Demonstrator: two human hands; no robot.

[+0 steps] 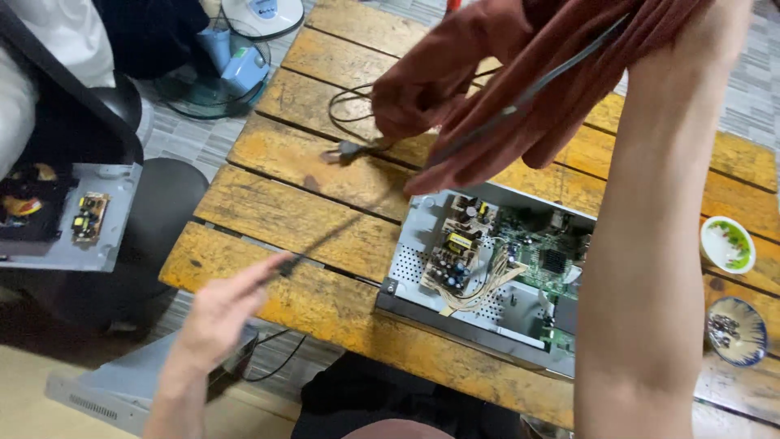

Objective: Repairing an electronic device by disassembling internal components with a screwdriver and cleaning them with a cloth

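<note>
A green-rimmed bowl (728,244) and blue bowl (736,331) sit on the wooden table (276,211).
</note>
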